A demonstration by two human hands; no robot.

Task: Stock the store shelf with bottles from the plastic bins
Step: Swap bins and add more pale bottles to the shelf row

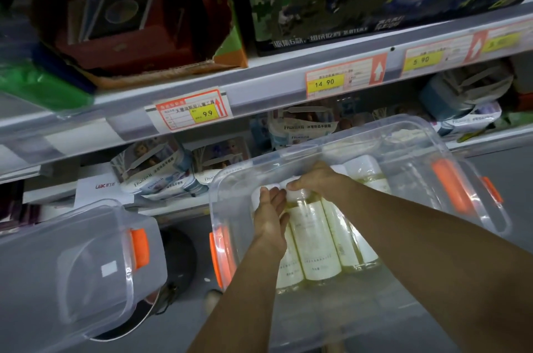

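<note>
A clear plastic bin (450, 150) with orange latches sits in front of the shelf and holds several bottles of pale yellow liquid with white labels, lying on their sides. Both my hands reach into it. My right hand (314, 179) grips the white cap end of the middle bottle (314, 240). My left hand (269, 214) lies with straight fingers against the left side of that same bottle's neck. The bottle to the left (288, 269) is partly hidden under my left wrist.
A second clear bin (72, 260) with an orange latch stands at the lower left. The shelf (259, 84) above carries price tags and boxed toys; the lower shelf level holds white and blue packages. Grey floor shows below.
</note>
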